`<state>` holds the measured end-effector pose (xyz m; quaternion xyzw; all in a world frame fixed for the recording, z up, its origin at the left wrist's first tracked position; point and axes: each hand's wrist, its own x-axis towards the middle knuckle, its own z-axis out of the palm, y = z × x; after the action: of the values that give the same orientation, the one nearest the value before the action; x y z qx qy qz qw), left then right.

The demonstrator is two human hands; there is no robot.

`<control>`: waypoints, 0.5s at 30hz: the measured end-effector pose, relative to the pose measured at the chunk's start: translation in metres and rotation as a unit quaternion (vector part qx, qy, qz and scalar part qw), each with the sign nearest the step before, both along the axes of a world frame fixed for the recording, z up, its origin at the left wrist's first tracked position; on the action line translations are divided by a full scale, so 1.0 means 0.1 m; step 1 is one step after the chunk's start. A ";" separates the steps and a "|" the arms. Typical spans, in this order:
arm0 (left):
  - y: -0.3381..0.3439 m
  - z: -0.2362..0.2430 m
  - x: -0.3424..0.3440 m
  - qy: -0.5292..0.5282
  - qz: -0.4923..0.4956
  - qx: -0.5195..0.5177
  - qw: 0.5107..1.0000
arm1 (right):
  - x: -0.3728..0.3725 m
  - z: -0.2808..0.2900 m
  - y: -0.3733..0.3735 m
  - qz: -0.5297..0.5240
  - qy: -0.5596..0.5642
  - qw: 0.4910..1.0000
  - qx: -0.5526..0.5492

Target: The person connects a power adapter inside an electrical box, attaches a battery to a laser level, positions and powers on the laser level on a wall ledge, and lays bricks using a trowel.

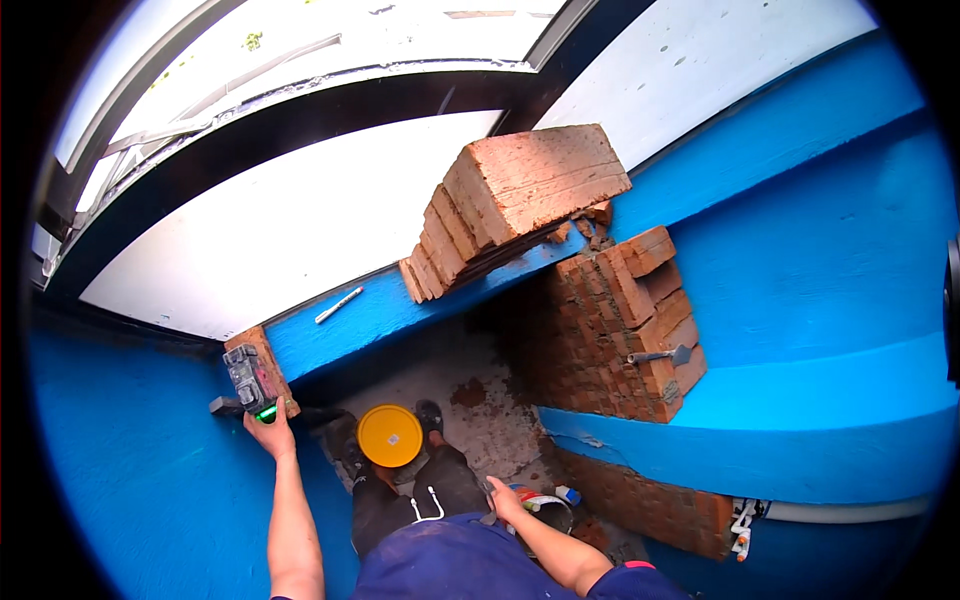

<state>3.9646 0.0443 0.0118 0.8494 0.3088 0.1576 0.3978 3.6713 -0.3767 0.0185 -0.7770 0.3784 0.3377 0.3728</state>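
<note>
My left hand (270, 436) reaches to the near end of a dark laser level (247, 378), its thumb and fingers closed round the end that glows green. The level rests on a reddish brick (281, 378) at the left end of the blue ledge. A dark block-shaped thing (226, 406) sticks out beside it. My right hand (508, 500) is low by my thigh, fingers curled; a small dark thing shows at the fingertips, too little to name. Near that hand stands a bucket (553, 513) with tools or other items in it, partly hidden by my arm.
A row of bricks (545, 180) leans on the blue ledge (385, 317), with a marker pen (339, 305) to its left. At right, a brick wall (575, 335) carries a trowel (660, 355). A yellow round lid (389, 436) lies between my feet. White pipes (742, 528) are lower right.
</note>
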 end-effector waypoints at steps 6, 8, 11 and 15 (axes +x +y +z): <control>0.24 -0.19 -0.07 -0.007 0.009 0.011 1.000 | 0.05 -0.06 0.07 0.005 -0.022 1.000 0.007; 0.16 -0.16 -0.02 -0.009 0.006 0.002 1.000 | -0.05 -0.22 -0.01 -0.027 -0.033 0.999 0.013; 0.13 -0.15 0.00 -0.009 0.011 0.010 1.000 | -0.23 -0.42 -0.05 -0.037 -0.122 0.990 0.056; 0.03 -0.14 0.06 -0.004 0.010 0.015 1.000 | -0.31 -0.54 -0.10 -0.116 -0.148 0.981 0.057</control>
<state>3.9704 0.0476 -0.0020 0.8514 0.3135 0.1699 0.3847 3.6405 -0.3869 -0.0351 -0.7468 0.3867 0.1948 0.5048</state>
